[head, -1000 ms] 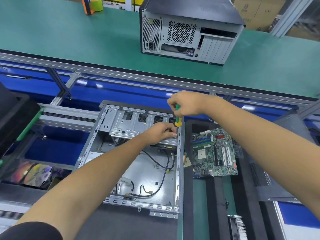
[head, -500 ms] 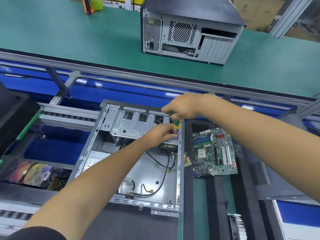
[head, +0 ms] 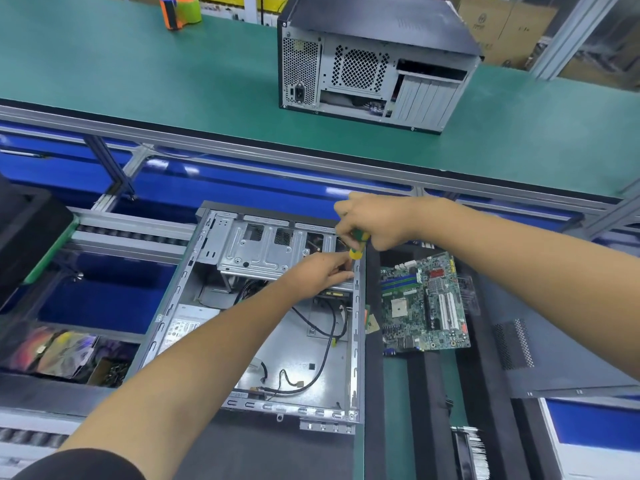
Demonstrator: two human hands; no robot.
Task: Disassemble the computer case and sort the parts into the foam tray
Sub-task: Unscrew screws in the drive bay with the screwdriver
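An open grey computer case (head: 180, 299) lies flat in front of me, with a silver drive cage (head: 256, 251) at its far end and black cables (head: 311, 372) on its floor. My right hand (head: 374, 221) grips a green and yellow screwdriver (head: 356, 245), pointed down at the cage's right end. My left hand (head: 322, 271) rests on the cage beside the screwdriver tip, its fingers curled at the tip. A green motherboard (head: 422, 306) lies in the black foam tray (head: 481, 344) to the right of the case.
A closed computer case (head: 374, 60) stands on the green bench (head: 138, 74) beyond. An orange and green tape dispenser (head: 180, 10) sits far left. A black panel (head: 568, 355) lies at right, a heatsink (head: 472, 452) at bottom right. Bins (head: 59, 351) with parts are at left.
My right hand has dropped lower and turned on the screwdriver, so less of its handle shows. My left hand stays at the cage's right end.
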